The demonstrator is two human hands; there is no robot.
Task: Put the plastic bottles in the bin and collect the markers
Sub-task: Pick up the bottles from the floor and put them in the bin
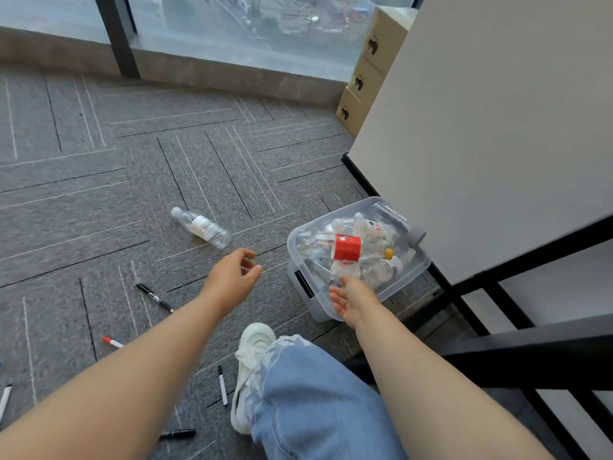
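Observation:
A clear plastic bin (418, 265) on the carpet holds several empty bottles, one with a red label (347, 248). One clear bottle with a white label (201, 227) lies on the floor left of the bin. My left hand (234, 277) hovers between that bottle and the bin, fingers curled apart, empty. Beside the bin's near corner my right hand (348, 302) is open, palm up, holding nothing. Markers lie scattered: a black pen (154, 297), a red-capped marker (112, 342), a black-and-white marker (222, 385) by my shoe, a black one (178, 433) under my left forearm.
My bent knee in blue jeans (308, 403) and white shoe (250, 366) sit between the arms. A whiteboard on a black frame (497, 154) stands right of the bin. Stacked cardboard boxes (368, 71) and a floor-level window lie beyond. Another marker (5, 401) shows at the left edge.

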